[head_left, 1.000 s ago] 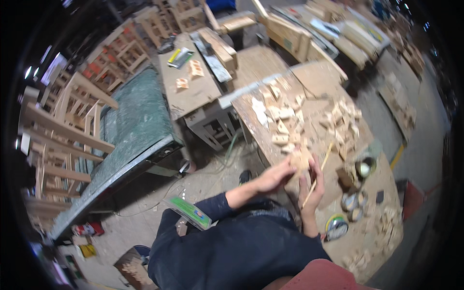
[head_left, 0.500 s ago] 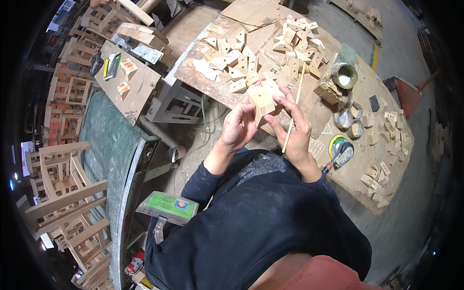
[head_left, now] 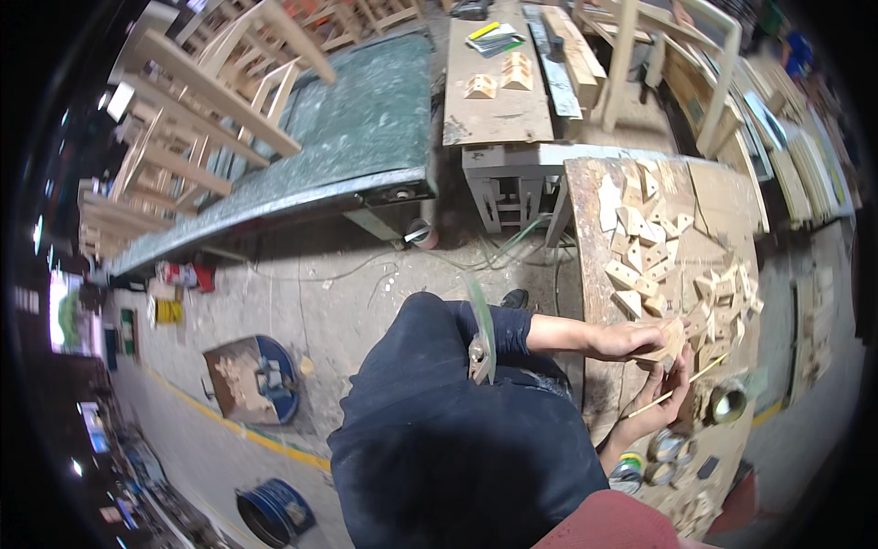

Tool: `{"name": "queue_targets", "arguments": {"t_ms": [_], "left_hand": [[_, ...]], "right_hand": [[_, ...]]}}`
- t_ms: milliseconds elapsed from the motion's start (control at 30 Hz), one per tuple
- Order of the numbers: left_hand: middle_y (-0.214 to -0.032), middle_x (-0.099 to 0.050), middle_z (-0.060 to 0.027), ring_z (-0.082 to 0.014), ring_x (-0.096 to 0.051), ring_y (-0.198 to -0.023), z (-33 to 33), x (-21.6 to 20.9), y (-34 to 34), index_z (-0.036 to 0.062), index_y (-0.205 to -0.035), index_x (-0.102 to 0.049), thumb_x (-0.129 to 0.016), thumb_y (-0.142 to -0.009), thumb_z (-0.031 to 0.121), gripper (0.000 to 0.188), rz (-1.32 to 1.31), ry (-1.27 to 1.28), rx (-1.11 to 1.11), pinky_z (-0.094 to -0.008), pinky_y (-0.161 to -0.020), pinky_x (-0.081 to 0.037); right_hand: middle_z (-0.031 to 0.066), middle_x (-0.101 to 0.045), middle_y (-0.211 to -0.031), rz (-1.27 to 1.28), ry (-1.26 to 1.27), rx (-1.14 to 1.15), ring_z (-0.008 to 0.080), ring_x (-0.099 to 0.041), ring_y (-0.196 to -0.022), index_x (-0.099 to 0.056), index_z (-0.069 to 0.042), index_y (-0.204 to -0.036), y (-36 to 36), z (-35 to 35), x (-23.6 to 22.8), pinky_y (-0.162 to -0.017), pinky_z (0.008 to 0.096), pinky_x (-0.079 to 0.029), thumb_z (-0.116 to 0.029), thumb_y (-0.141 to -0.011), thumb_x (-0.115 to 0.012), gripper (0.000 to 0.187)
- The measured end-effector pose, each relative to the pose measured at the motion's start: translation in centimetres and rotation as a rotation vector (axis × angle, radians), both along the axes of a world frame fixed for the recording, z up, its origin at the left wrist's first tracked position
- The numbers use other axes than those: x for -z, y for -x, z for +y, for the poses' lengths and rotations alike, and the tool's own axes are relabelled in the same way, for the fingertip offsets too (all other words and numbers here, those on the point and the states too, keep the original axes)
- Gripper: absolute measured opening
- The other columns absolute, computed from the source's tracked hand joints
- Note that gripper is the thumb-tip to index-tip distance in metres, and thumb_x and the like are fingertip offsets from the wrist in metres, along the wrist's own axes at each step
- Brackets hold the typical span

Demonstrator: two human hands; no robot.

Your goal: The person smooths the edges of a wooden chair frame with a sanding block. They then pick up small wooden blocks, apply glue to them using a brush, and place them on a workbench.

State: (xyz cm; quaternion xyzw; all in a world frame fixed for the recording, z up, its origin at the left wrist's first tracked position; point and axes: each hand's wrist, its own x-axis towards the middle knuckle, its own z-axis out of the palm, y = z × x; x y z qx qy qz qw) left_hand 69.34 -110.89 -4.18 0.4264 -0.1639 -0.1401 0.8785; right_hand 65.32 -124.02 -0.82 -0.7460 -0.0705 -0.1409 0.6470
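Observation:
My left hand (head_left: pixel 631 339) grips a pale wooden block (head_left: pixel 675 342), its fingers closed round the near side. From below, my right hand (head_left: pixel 666 392) supports the same block with bent fingers. A thin wooden stick (head_left: pixel 684 384) also lies across the right hand, held at its fingers and slanting past the block. Blur hides whether the held wood is one piece or two pressed together. Just beyond the hands, a pile of drilled wedge-shaped blocks (head_left: pixel 643 252) covers the worktable (head_left: pixel 594 265), and more angled blocks (head_left: pixel 722 297) lie to the right of it.
An open pot (head_left: pixel 728 403) and several small tins (head_left: pixel 670 446) stand beyond my right hand, near a round sander (head_left: pixel 627 471). A green-topped bench (head_left: pixel 366 119) carries wooden frames (head_left: pixel 219 101). Behind me on the floor are a scrap bin (head_left: pixel 251 380) and a blue drum (head_left: pixel 274 512).
My view has swung left, so hands and worktable now appear at the right and the floor bins show. Both hands still hold the wood; the stick remains in my right hand.

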Motion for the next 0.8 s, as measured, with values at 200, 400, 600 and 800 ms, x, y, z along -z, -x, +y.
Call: {"name": "queue_targets", "arguments": {"t_ms": [200,400,600,800], "left_hand": [[-0.124,-0.055,0.0006,-0.0076,-0.05,-0.107,2.2,-1.4,1.2,0.0039,-0.146,-0.036,-0.039,-0.103,0.027,0.049,0.174,0.035,0.015,-0.0262,-0.094,-0.041],[-0.137,-0.047,0.0003,-0.0092,-0.044,-0.122,3.7,-0.4,1.8,0.0059,-0.147,-0.034,-0.044,-0.103,0.032,0.052,0.302,0.094,0.109,-0.0275,-0.107,-0.033],[-0.119,-0.054,0.0012,-0.0095,-0.05,-0.107,4.7,-2.0,1.9,0.0075,-0.13,-0.05,-0.045,-0.103,0.032,0.037,0.374,-0.041,0.164,-0.0295,-0.1,-0.04],[-0.103,-0.056,0.0009,-0.0094,-0.055,-0.092,4.6,-2.5,1.0,0.0085,-0.124,-0.054,-0.049,-0.101,0.03,0.031,0.349,-0.052,0.243,-0.04,-0.098,-0.049]], "right_hand": [[0.0202,-0.044,-0.145,0.013,0.06,-0.132,0.0298,-0.05,-0.128,-0.05,0.007,-0.13,-0.8,1.0,-1.1,-0.104,0.038,-0.045,-0.001,-0.094,-0.06,0.038],[0.0224,-0.04,-0.148,-0.01,0.05,-0.227,0.0312,-0.041,-0.136,-0.05,0.007,-0.131,-1.2,1.9,-1.7,-0.111,0.0405,-0.035,0.002,-0.094,-0.057,0.039],[0.0233,-0.04,-0.148,-0.012,0.051,-0.265,0.0316,-0.039,-0.138,-0.05,0.006,-0.132,-1.1,0.7,-1.1,-0.113,0.041,-0.032,0.002,-0.093,-0.056,0.039],[0.0237,-0.044,-0.145,-0.001,0.061,-0.248,0.0314,-0.042,-0.136,-0.051,0.006,-0.132,-0.5,0.1,-1.1,-0.113,0.0408,-0.032,0.002,-0.093,-0.057,0.04]]}}
